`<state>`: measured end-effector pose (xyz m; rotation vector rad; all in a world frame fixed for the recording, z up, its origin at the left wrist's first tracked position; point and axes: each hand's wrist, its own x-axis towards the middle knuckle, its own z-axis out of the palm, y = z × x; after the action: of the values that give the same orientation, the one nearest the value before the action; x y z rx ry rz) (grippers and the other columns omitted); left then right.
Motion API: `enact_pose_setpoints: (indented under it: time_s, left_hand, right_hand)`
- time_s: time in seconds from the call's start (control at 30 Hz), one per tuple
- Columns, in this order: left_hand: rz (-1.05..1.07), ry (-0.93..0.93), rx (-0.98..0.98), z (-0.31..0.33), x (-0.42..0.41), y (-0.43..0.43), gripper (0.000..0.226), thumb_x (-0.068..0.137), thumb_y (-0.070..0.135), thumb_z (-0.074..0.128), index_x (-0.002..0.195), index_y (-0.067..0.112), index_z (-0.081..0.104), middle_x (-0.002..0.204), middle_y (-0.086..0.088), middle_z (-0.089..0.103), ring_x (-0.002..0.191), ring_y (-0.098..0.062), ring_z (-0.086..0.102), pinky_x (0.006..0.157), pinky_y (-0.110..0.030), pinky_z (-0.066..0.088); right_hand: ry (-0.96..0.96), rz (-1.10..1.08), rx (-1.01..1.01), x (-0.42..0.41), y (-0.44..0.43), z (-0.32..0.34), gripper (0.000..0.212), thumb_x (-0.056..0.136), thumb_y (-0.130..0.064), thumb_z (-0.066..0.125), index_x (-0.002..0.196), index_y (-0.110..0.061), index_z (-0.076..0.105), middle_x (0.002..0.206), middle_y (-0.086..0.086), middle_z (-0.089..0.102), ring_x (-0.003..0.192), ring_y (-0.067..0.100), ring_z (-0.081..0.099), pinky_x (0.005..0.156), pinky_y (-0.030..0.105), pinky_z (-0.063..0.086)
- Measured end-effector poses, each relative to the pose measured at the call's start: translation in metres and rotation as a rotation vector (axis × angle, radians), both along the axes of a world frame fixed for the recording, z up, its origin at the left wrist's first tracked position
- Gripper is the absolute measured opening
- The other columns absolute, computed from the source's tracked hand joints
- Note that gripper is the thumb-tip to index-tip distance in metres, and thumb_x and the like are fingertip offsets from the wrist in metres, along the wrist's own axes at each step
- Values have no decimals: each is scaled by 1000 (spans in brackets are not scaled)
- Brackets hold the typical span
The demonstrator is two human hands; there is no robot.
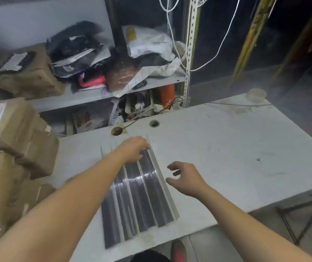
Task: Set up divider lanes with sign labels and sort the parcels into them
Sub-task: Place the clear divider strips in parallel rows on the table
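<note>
Dividers (pixel 142 195): bunch of clear plastic strips lying side by side on the white table (pixel 226 148), running from its near edge toward the far side at a slight angle. The rightmost one has a raised lip along its length.
Left hand (pixel 134 150): palm down on the far end of the dividers, touching them. It's blurry there, so I honestly can't tell if the fingers are gripping a strip or just resting on top.
Right hand (pixel 185 178): just right of the dividers, over bare tabletop, fingers spread and loosely bent, nothing in it, not touching the strips.
Parcels (pixel 15 133): brown cardboard boxes stacked left of the dividers, off the table edge, top one with a white label.
Cable holes (pixel 116 131): two round ones just beyond the dividers' far end, a dark wire going into the left one.
Shelf (pixel 87 95): well behind the dividers, piled with a black bag (pixel 74 48), a white bag (pixel 147 42) and another brown box.
Tub (pixel 257 94): small clear container far off to the right of the dividers, at the table's back corner.
</note>
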<state>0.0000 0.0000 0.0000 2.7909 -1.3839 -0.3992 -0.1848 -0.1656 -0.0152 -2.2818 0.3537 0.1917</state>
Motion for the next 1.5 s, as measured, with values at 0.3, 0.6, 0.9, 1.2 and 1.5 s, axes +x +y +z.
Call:
enact_pose_setpoints:
  time_s: [0.3,0.6,0.9,1.2,1.5]
  left_hand:
    - [-153,-34,127,-30,32,-19,19,89,13,65,106,17,70,111,-4,62,103,-24,59,88,-35,50]
    - [-139,86,-10,-51,63,-20,8,88,14,68,95,18,71,99,2,58,95,-19,56,74,-25,37]
    - [-109,101,-111,-48,91,-39,6,89,15,68,92,19,72,95,6,56,95,-18,55,80,-32,46]
    - [-88,119,-204,-29,68,-130,7,86,14,74,88,17,67,98,2,56,92,-19,56,82,-29,44]
    - [-76,40,-190,-8,22,-251,8,86,18,75,90,15,68,97,-2,63,93,-21,56,79,-29,44]
  right_hand:
    - [175,-93,76,4,12,-32,39,81,-25,71,120,-21,69,116,-7,69,89,6,68,84,21,54]
    - [184,-253,64,12,30,-44,32,76,-9,67,104,-21,76,87,-10,71,81,5,65,68,6,43]
    - [221,-335,12,-7,2,-36,33,75,-7,62,98,-25,77,92,-13,73,82,1,65,81,24,55]
    - [172,-387,35,-52,-76,-26,30,78,-10,63,100,-27,77,94,-16,73,79,2,68,80,26,57]
    - [147,-353,40,-123,-187,-17,28,79,-14,63,99,-29,76,94,-18,72,69,-3,64,65,11,43]
